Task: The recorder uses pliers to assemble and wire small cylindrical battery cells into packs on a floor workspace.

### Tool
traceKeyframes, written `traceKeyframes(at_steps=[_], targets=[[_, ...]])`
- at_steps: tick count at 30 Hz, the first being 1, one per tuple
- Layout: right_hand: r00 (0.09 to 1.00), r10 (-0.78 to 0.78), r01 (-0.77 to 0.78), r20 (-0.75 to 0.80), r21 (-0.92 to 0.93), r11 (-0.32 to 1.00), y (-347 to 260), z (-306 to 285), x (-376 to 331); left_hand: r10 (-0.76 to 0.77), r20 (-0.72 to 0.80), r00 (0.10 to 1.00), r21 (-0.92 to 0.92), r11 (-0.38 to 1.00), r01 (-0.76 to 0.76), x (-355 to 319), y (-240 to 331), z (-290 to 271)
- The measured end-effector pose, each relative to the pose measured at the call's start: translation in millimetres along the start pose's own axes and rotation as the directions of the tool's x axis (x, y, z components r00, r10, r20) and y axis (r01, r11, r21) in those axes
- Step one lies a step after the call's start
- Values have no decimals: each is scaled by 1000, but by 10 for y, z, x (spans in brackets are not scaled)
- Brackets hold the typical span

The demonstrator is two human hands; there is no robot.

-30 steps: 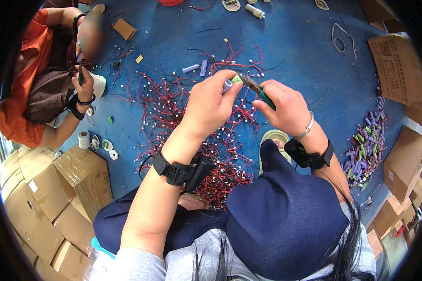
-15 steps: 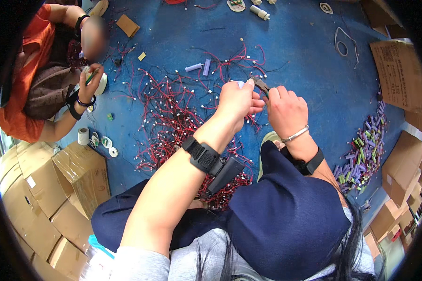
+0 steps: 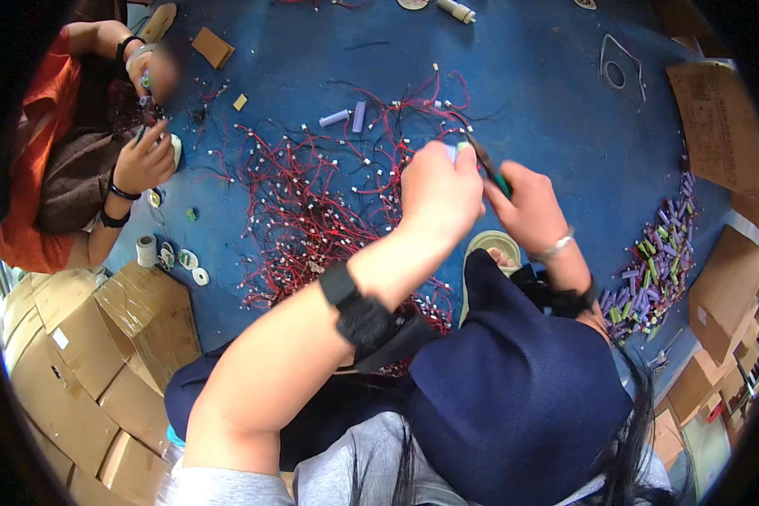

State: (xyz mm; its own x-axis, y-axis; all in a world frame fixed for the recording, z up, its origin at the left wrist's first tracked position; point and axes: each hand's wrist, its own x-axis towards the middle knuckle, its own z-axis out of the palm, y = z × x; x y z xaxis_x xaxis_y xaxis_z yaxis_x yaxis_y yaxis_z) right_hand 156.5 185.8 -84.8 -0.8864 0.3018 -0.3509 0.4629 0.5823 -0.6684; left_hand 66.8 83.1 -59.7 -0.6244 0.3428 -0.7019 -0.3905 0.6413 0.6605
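One small pale cylinder cell (image 3: 452, 152) is pinched in the left hand (image 3: 437, 192), fingers curled tight around it, up above the wire heap. Right hand (image 3: 531, 207) is closed on a green-handled tool (image 3: 489, 167), tip right at the cell. Below them, a big tangle of red and black wires (image 3: 312, 211) covers the blue floor (image 3: 531, 76), so it looks like plenty is left. Off right sits a pile of purple and green cells (image 3: 654, 270), maybe the finished lot. Far left, another person (image 3: 76, 169) works beside cardboard boxes (image 3: 84, 337).
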Motion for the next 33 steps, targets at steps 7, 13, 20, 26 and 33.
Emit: traceKeyframes(at_steps=[7, 13, 20, 26, 33], targets=[[952, 302, 1, 48, 987, -159, 274, -189, 151, -240, 93, 966, -555, 793, 250, -242, -301, -222], [925, -64, 151, 373, -211, 966, 433, -256, 160, -167, 116, 979, -519, 830, 203, 169, -745, -496], [934, -264, 196, 240, 273, 942, 573, -165, -155, 25, -189, 982, 1, 1000, -26, 861, -753, -639], [997, -17, 5, 79, 152, 988, 546, -43, -171, 213, -358, 909, 523, 852, 7, 1286, -720, -336], [956, -276, 278, -97, 9, 961, 198, -37, 79, 381, -244, 892, 293, 906, -307, 756, -648, -519]])
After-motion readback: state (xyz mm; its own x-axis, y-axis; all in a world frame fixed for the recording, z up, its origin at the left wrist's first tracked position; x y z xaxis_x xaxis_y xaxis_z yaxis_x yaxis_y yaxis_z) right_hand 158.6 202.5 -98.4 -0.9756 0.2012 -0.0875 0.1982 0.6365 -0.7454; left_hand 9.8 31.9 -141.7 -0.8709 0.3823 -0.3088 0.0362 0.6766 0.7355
